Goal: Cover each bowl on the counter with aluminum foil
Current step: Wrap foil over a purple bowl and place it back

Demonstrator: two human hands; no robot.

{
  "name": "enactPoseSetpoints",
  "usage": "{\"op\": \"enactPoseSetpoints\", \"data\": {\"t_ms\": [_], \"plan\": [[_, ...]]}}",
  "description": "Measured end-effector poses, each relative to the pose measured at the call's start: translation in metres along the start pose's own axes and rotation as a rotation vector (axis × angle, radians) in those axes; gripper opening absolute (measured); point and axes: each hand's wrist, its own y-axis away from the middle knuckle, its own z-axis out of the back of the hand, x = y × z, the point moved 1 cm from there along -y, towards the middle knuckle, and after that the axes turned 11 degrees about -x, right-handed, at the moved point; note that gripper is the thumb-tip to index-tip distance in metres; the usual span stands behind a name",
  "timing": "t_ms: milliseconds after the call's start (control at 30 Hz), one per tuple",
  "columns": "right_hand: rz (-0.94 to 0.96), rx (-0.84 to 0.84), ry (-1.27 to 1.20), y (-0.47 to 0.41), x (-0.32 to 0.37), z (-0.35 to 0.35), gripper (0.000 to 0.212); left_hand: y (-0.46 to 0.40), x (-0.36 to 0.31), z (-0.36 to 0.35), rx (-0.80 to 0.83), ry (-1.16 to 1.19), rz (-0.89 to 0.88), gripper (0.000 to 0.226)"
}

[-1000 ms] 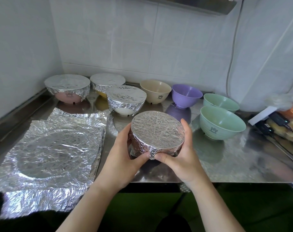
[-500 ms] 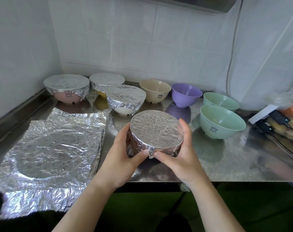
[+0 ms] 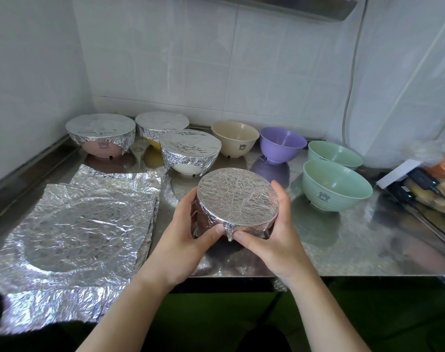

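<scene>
Bowls line the steel counter (image 3: 343, 250), beside a stack of crumpled foil sheets (image 3: 71, 240) spread on its left end, larger than any bowl. At the back stand three foil-covered bowls, pink (image 3: 100, 135), yellow (image 3: 161, 127) and white (image 3: 190, 152), then four bare ones: beige (image 3: 235, 138), purple (image 3: 282, 143) and two green (image 3: 335, 154) (image 3: 337, 188). Near the front edge, the left hand (image 3: 188, 240) and right hand (image 3: 274, 237) curl round a foil-wrapped bowl (image 3: 237, 196), thumbs pressing the foil against its near side
</scene>
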Motion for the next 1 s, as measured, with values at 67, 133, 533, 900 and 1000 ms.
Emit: {"op": "enactPoseSetpoints", "data": {"t_ms": [67,133,533,900,1000], "plan": [[-0.007,0.013,-0.023,-0.0002,-0.0001,0.0003,0.120,0.0000,0.0006,-0.0002,0.005,0.003,0.004,0.081],[-0.027,0.009,-0.070,0.0004,0.0003,0.0012,0.123,0.0007,-0.0006,-0.0016,0.007,0.011,0.000,0.082],[-0.040,-0.011,-0.066,0.0031,0.0012,0.0021,0.128,0.0029,-0.0039,-0.0029,-0.046,-0.054,-0.047,0.091],[-0.037,-0.033,0.027,0.0025,0.0051,0.0010,0.128,0.0050,-0.0070,-0.0077,-0.103,-0.143,-0.063,0.098],[-0.034,-0.021,0.024,0.0027,0.0088,0.0013,0.132,0.0054,-0.0058,-0.0084,-0.110,-0.141,-0.044,0.102]]}}
